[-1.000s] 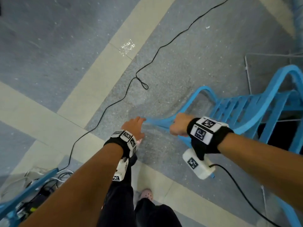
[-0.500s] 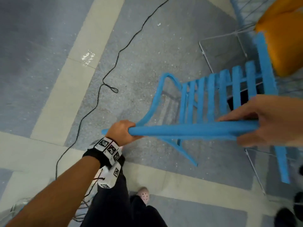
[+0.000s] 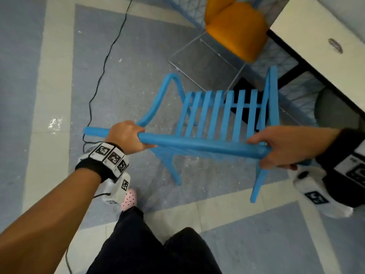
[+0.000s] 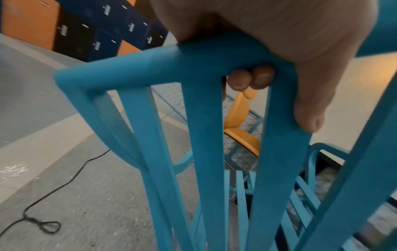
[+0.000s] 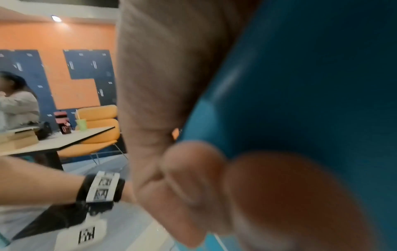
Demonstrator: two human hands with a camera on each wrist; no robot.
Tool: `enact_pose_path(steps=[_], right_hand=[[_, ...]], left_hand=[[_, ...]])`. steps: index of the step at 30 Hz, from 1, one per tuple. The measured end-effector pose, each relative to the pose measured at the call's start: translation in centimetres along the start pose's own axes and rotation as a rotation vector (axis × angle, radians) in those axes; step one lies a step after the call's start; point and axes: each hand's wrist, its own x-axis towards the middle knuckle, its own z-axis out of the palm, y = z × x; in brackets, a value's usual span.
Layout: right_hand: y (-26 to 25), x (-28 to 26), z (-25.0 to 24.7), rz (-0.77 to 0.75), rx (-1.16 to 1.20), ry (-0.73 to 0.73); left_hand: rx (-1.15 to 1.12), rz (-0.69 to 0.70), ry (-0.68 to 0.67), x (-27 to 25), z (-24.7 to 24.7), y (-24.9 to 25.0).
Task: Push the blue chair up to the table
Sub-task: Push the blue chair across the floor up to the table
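Observation:
A blue slatted chair (image 3: 217,113) stands on the floor in front of me, its back's top rail (image 3: 197,144) running across the head view. My left hand (image 3: 128,136) grips the left part of that rail; in the left wrist view its fingers (image 4: 249,79) curl under the blue chair's rail (image 4: 150,61). My right hand (image 3: 276,149) grips the rail's right end, and its fingers (image 5: 193,178) wrap the blue chair (image 5: 300,84) close to the lens. The white table (image 3: 320,40) with a dark edge lies at the upper right, beyond the chair's seat.
An orange chair (image 3: 235,26) on a wire frame stands just beyond the blue chair, beside the table. A black cable (image 3: 102,72) runs over the grey floor on the left. My feet and legs (image 3: 138,234) are below. Another person (image 5: 17,101) sits at a far table.
The view has swung right, bringing the orange chair and the table into sight. Both hands now hold the chair's top rail wide apart, and the chair stands nearer the table.

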Motion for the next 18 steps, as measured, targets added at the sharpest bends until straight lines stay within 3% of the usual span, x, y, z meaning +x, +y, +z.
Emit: enact_pose_path(steps=[2, 9, 14, 16, 18], right_hand=[[2.7, -0.5, 2.8, 0.017, 0.051, 0.005], [11.9, -3.4, 9.5, 0.140, 0.103, 0.270], [16.6, -3.4, 14.7, 0.394, -0.178, 0.323], [18.1, -2.1, 16.3, 0.385, -0.169, 0.348], [20.8, -1.0, 18.7, 0.324, 0.009, 0.358]], left_hand=[[0.035, 0.069, 0.010, -0.1, 0.6, 1.9], [0.241, 0.193, 0.039, -1.6, 2.4, 11.1], [0.277, 0.247, -0.049, -3.0, 5.7, 19.9], [0.299, 0.333, -0.069, -3.1, 7.8, 23.6], [0.356, 0.409, -0.124, -3.3, 10.3, 27.6]])
